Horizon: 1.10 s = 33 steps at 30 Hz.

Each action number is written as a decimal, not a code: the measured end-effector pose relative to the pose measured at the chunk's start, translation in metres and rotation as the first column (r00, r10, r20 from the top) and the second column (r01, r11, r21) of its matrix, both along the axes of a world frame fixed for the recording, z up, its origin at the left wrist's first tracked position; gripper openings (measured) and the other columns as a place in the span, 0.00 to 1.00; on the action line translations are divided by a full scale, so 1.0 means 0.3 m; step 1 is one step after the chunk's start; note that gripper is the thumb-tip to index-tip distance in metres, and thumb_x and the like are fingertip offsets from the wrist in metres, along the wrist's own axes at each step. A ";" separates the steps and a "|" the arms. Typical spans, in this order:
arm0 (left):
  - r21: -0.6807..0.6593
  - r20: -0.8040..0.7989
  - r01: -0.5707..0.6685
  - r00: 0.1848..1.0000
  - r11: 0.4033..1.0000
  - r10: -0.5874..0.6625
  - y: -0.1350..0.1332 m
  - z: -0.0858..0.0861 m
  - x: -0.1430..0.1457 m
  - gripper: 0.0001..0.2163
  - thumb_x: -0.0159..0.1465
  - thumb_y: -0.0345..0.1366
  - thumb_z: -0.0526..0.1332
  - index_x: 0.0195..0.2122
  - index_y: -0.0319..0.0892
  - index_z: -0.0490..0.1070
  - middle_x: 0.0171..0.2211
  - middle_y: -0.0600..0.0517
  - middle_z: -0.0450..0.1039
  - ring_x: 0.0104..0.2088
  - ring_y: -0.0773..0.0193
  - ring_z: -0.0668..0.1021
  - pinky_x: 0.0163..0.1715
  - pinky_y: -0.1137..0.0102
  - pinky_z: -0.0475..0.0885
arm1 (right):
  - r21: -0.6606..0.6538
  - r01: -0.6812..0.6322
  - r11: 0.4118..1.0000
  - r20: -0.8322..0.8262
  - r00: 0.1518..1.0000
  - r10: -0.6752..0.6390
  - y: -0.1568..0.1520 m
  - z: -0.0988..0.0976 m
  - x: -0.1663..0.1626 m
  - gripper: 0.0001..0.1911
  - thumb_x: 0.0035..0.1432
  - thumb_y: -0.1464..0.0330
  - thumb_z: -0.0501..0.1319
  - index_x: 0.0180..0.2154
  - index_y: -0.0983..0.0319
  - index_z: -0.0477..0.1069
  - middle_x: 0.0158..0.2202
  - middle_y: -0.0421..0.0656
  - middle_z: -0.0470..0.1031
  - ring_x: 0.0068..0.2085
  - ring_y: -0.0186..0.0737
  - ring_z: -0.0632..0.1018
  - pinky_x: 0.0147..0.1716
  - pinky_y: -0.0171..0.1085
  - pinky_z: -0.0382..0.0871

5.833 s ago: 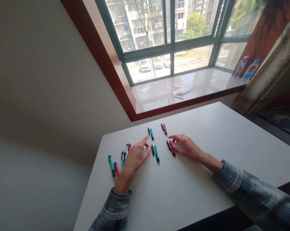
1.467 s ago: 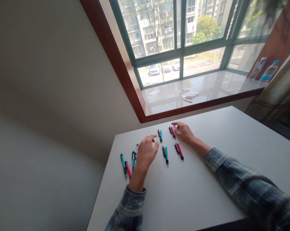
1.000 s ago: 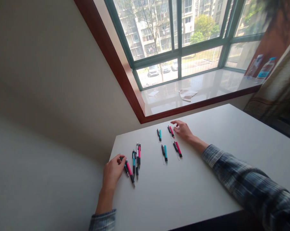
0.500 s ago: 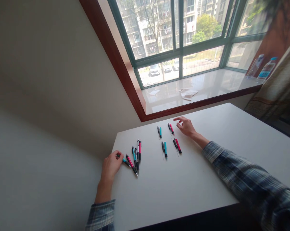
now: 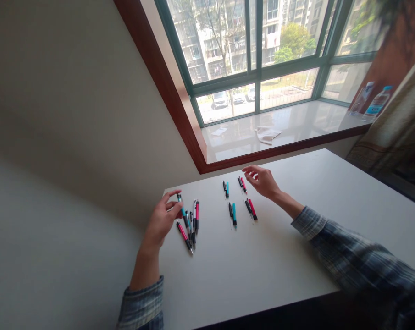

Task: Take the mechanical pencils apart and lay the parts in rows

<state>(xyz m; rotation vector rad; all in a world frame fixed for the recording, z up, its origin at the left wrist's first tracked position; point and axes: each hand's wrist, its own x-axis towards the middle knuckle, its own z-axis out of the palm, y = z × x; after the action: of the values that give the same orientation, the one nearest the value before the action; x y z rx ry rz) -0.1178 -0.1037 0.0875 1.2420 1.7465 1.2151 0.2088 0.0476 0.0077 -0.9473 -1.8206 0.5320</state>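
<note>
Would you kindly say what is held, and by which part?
The left hand's grip is on a turquoise click pen, near its upper end; the right hand appears empty.

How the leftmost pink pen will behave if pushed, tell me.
The pink pen may roll: its barrel looks rounded and the white table smooth. It's probably stiff, lying straight, and likely light, being so slim.

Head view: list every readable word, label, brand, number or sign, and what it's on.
Readable text: none.
Blue label on the blue-capped bottle: marking visible, too small and blurred to read.
Pens: any print is too small to read.
Parked cars outside: any plates or badges are too small to read.
</note>
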 end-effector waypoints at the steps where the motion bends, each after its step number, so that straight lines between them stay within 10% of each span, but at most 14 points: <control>1: 0.022 0.087 0.032 0.996 0.999 -0.033 0.036 0.022 0.056 0.24 0.55 0.44 0.70 0.52 0.43 0.72 0.28 0.57 0.74 0.27 0.66 0.76 0.32 0.70 0.75 | 0.016 -0.055 0.998 0.016 0.998 0.055 -0.015 0.016 -0.006 0.11 0.67 0.68 0.61 0.49 0.59 0.78 0.39 0.44 0.82 0.35 0.40 0.80 0.34 0.39 0.75; 7: 0.079 0.624 0.109 0.770 0.991 -0.134 0.230 0.043 0.321 0.19 0.55 0.37 0.75 0.44 0.42 0.70 0.32 0.54 0.77 0.29 0.71 0.80 0.31 0.78 0.74 | 0.138 -0.238 0.961 0.180 0.961 0.212 -0.091 0.054 -0.009 0.26 0.67 0.63 0.64 0.64 0.55 0.65 0.50 0.47 0.78 0.37 0.40 0.79 0.37 0.41 0.76; 14: 0.032 0.793 0.144 0.598 0.989 -0.113 0.253 -0.085 0.492 0.16 0.59 0.33 0.74 0.42 0.41 0.68 0.33 0.51 0.79 0.33 0.69 0.82 0.37 0.77 0.76 | -0.009 -0.299 0.954 -0.071 0.952 0.297 -0.131 0.017 0.009 0.22 0.69 0.62 0.63 0.62 0.55 0.70 0.47 0.46 0.80 0.37 0.38 0.79 0.36 0.39 0.77; 27: -0.053 0.571 0.326 0.785 0.944 -0.239 0.174 -0.171 0.527 0.21 0.61 0.52 0.70 0.44 0.46 0.65 0.28 0.56 0.73 0.17 0.74 0.69 0.16 0.79 0.52 | -0.155 -0.395 0.905 -0.282 0.896 0.343 -0.163 0.050 0.003 0.17 0.71 0.55 0.58 0.43 0.59 0.78 0.45 0.48 0.79 0.48 0.47 0.78 0.50 0.46 0.72; 33: 0.023 0.402 0.277 0.877 0.961 -0.263 0.137 -0.172 0.448 0.20 0.61 0.53 0.69 0.41 0.41 0.76 0.21 0.60 0.59 0.18 0.75 0.57 0.17 0.74 0.48 | -0.396 -0.657 0.642 -0.580 0.721 0.379 -0.173 0.032 -0.012 0.24 0.69 0.46 0.57 0.37 0.62 0.72 0.24 0.37 0.64 0.27 0.35 0.69 0.31 0.36 0.67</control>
<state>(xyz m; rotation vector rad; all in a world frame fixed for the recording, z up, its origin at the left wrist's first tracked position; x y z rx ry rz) 0.0166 -0.0624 0.0360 1.0788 1.2433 1.1683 0.2052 -0.0043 0.0172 -0.5480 -1.4903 1.6369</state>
